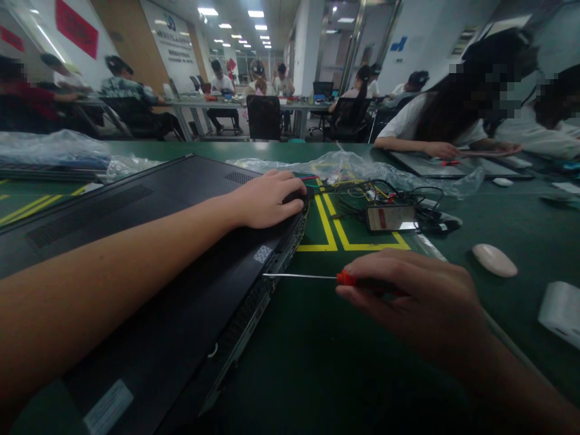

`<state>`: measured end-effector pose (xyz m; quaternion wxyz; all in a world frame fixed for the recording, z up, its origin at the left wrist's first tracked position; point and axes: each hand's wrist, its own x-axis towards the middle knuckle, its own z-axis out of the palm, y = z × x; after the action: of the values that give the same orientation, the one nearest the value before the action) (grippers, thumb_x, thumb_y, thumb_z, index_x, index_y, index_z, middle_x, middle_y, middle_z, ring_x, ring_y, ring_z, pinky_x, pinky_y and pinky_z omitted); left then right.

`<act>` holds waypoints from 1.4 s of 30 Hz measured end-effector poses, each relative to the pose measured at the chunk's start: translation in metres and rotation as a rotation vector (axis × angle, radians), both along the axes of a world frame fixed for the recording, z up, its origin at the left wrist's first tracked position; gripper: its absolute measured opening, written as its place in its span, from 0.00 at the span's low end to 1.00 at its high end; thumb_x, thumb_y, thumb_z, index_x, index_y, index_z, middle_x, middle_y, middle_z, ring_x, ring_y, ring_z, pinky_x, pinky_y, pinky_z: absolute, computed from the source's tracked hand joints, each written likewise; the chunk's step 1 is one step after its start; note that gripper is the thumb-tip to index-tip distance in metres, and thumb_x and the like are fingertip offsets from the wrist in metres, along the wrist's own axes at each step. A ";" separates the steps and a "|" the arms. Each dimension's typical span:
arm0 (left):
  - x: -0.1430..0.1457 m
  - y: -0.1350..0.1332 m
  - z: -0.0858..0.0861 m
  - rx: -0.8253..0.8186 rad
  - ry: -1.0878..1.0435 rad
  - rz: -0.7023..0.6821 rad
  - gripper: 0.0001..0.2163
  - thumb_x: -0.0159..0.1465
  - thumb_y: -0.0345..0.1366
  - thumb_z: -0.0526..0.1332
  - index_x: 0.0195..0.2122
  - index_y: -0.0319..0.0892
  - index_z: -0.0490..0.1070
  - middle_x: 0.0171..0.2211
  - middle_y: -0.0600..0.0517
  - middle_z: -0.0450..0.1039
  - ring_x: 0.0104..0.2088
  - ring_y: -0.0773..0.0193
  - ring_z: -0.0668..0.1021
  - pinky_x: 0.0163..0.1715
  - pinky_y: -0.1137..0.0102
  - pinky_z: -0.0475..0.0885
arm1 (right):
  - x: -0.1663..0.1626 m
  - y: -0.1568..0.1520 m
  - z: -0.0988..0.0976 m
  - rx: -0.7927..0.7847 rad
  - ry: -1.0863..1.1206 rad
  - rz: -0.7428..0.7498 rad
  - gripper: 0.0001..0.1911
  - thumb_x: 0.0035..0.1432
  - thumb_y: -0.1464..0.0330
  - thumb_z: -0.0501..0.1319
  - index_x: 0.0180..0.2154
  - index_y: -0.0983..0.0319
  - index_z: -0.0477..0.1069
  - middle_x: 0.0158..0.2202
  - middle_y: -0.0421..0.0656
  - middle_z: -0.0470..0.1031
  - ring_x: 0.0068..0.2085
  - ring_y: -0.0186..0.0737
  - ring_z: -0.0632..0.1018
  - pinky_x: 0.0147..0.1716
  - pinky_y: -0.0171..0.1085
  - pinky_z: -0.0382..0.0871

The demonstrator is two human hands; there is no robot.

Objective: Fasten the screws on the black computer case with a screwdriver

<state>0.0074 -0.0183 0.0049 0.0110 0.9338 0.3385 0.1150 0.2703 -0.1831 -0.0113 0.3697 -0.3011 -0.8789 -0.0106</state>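
A black laptop [149,254] lies upside down on the green mat, its bottom panel facing up. My left hand [267,199] rests flat on the laptop's far right corner, fingers curled over the edge. My right hand [421,302] is closed around a red-handled screwdriver [317,277]. The thin metal shaft points left and its tip sits at the laptop's right side edge, near a small sticker.
A phone [390,218] lies on a tangle of cables [385,196] inside yellow floor-tape lines. Crumpled clear plastic [357,166] sits behind. A white mouse [495,260] and a white box [562,311] are at right. Other people work at the far tables.
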 end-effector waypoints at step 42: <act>-0.001 -0.001 0.000 0.014 -0.001 0.010 0.23 0.76 0.47 0.50 0.62 0.41 0.75 0.61 0.39 0.77 0.63 0.44 0.77 0.70 0.48 0.68 | 0.001 -0.014 -0.017 -0.043 0.091 -0.026 0.11 0.63 0.79 0.67 0.44 0.58 0.78 0.39 0.42 0.90 0.37 0.40 0.90 0.37 0.34 0.86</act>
<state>0.0068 -0.0194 0.0049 0.0041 0.9321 0.3425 0.1176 0.2715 -0.1969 -0.0286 0.4025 -0.3205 -0.8573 0.0171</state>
